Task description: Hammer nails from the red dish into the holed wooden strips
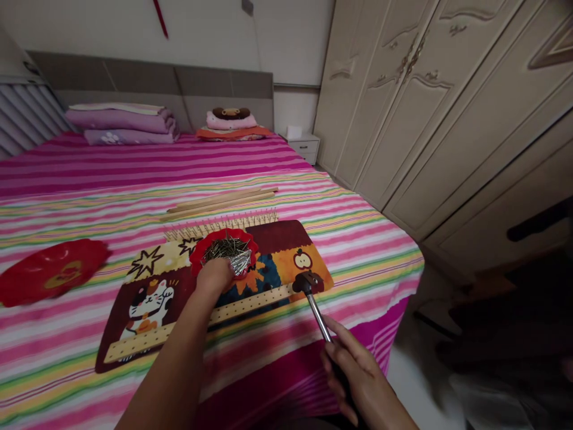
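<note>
My left hand reaches into a red scalloped dish that holds a heap of metal nails. Its fingertips are hidden among the nails, so their grip does not show. In my right hand is a hammer with a black head and a shiny metal shaft. The hammer head rests over the right end of a pale wooden strip dotted with rows of small holes. Under the strip and dish lies a patterned mat with a cat picture.
Beyond the dish, a wooden strip bristles with upright nails. Several bare strips lie behind it. Another red dish is on the left of the striped bed. Folded bedding sits near the headboard; a wardrobe stands right.
</note>
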